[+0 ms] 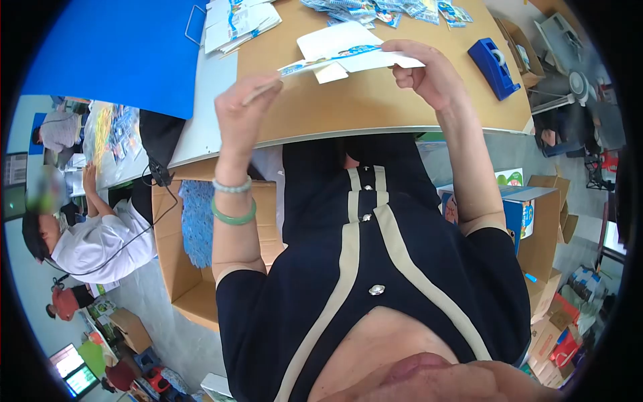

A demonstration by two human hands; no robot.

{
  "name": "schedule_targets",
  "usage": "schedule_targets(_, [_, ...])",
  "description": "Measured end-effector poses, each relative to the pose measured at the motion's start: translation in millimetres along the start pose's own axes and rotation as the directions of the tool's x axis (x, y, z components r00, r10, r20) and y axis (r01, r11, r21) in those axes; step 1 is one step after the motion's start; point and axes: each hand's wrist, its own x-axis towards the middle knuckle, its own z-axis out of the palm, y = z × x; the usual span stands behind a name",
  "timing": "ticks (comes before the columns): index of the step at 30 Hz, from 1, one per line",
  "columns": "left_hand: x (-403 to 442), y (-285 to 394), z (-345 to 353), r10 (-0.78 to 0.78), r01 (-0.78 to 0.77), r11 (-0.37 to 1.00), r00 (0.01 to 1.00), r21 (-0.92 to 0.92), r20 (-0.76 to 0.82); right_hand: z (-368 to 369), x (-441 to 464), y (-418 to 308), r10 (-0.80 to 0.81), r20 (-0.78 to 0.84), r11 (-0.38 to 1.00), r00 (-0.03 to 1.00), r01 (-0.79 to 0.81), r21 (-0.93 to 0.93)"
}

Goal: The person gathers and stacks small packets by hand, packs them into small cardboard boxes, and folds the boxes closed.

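A white folding carton point(368, 61) with blue print is held up over the near part of the brown tabletop, its flaps spread and its body partly unfolded. My left hand point(246, 100) pinches its left end between closed fingers. At the other end, my right hand point(432, 72) grips the carton, thumb and forefinger along its edge and the other fingers curled beneath. Behind it lies a stack of flat white cartons point(241, 25). Farther back is a heap of small blue printed packets point(375, 9).
A blue tape dispenser point(494, 67) stands at the table's right. A blue board point(114, 53) covers the left side. Below the table edge, a cardboard box point(194, 295) holds blue packets; more boxes point(539, 221) stand at right. Another person point(107, 234) sits at the left.
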Motion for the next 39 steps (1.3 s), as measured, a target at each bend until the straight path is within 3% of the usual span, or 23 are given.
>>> schedule_targets(1, [5.6,-5.1,-9.4,-0.249,0.248,0.931,0.968,-0.269,0.033,-5.4,-0.4,-8.3,-0.019,0.185,0.998,0.983,0.007,0.067])
schedule_targets(2, [12.6,-10.7,-19.5,-0.462,0.455,0.734,0.879,-0.504,0.121,-5.7,2.5,-15.9,-0.051,0.366,0.992,0.929,0.004,0.130])
schedule_targets(3, [20.2,-14.7,-27.4,-0.612,0.588,0.441,0.750,-0.678,0.252,-1.9,5.5,-21.4,-0.060,0.387,0.993,0.920,0.014,0.120])
schedule_targets(4, [27.9,-16.8,-32.9,-0.615,0.572,0.456,0.756,-0.682,0.223,4.8,3.3,-26.5,-0.179,0.344,0.965,0.922,0.232,-0.121])
schedule_targets(6, [44.4,-21.2,-41.9,-0.651,0.567,0.287,0.707,-0.772,0.277,17.2,-1.6,-34.5,-0.442,0.335,0.622,0.832,0.554,-0.553])
schedule_targets(7, [51.5,-22.4,-44.8,-0.658,0.555,0.199,0.686,-0.808,0.310,22.2,-0.1,-38.4,-0.454,0.353,0.608,0.818,0.574,-0.548])
schedule_targets(10, [59.0,-22.2,-34.9,-0.750,0.568,0.242,0.624,-0.787,0.220,37.0,2.2,-38.1,-0.233,0.176,0.845,0.956,0.289,-0.449])
schedule_targets(12, [58.8,-17.1,-26.2,-0.788,0.579,0.254,0.588,-0.775,0.181,46.6,6.5,-27.5,-0.267,0.137,0.905,0.954,0.297,-0.305])
schedule_targets(14, [51.8,-2.2,-17.7,-0.623,0.595,0.781,0.723,-0.189,-0.298,52.1,11.3,-11.4,-0.304,0.023,0.953,0.952,0.304,0.007])
schedule_targets(15, [47.9,5.4,-12.3,-0.398,0.515,0.834,0.809,0.197,-0.432,49.3,14.0,-4.7,-0.300,0.048,0.953,0.953,0.301,-0.023])
schedule_targets(18, [31.1,-1.9,17.7,-0.489,0.475,0.870,0.866,-0.134,-0.105,44.7,13.7,10.4,-0.262,0.031,0.957,0.964,0.264,-0.122])
schedule_targets(19, [7.1,-43.5,31.3,-0.292,0.293,0.955,0.956,-0.054,0.019,54.9,3.7,10.9,-0.265,0.018,0.949,0.964,0.264,-0.175])
schedule_targets(20, [4.2,-53.9,32.6,-0.261,0.273,0.954,0.960,-0.127,0.102,64.2,-5.5,14.4,-0.317,0.023,0.945,0.948,0.317,-0.085])
schedule_targets(21, [12.1,-33.5,31.3,-0.459,0.447,0.773,0.884,-0.451,0.088,69.2,-2.8,17.8,-0.432,0.116,0.889,0.895,0.444,-0.113])
schedule_targets(22, [16.0,-44.0,40.6,-0.642,0.599,0.424,0.728,-0.679,0.242,67.1,-5.2,23.5,-0.302,0.113,0.910,0.947,0.322,-0.262])
schedule_targets(23, [29.3,-29.2,33.6,-0.570,0.629,0.520,0.760,-0.578,0.314,64.9,-8.0,27.7,-0.464,0.188,0.788,0.866,0.500,-0.358])
schedule_targets(24, [28.0,-33.2,42.4,-0.631,0.649,0.369,0.701,-0.666,0.333,70.2,-12.6,26.8,-0.514,0.183,0.800,0.838,0.545,-0.249])
schedule_targets(26, [27.6,-51.2,53.6,-0.623,0.677,0.251,0.660,-0.692,0.420,68.2,-21.1,29.6,-0.408,0.148,0.860,0.901,0.434,-0.270])
schedule_targets(31, [40.5,-20.0,65.9,-0.573,0.601,0.108,0.689,-0.792,0.444,46.1,-30.1,24.0,-0.432,0.279,0.851,0.858,0.490,-0.190])
schedule_targets(34, [45.9,-6.6,70.2,-0.555,0.606,0.387,0.755,-0.695,0.350,38.0,-42.1,10.5,-0.320,0.403,0.873,0.858,0.432,-0.228])
schedule_targets(35, [47.2,-8.3,71.2,-0.557,0.598,0.387,0.758,-0.702,0.340,35.5,-46.2,4.1,-0.319,0.411,0.868,0.854,0.437,-0.235])
schedule_targets(38, [47.7,-22.0,69.1,-0.515,0.632,0.273,0.733,-0.725,0.445,32.1,-59.5,-10.1,-0.241,0.289,0.633,0.927,0.375,-0.677])
schedule_targets(39, [50.9,-13.7,64.9,-0.519,0.624,0.275,0.737,-0.731,0.433,29.8,-59.0,-8.9,-0.241,0.300,0.625,0.923,0.384,-0.679])
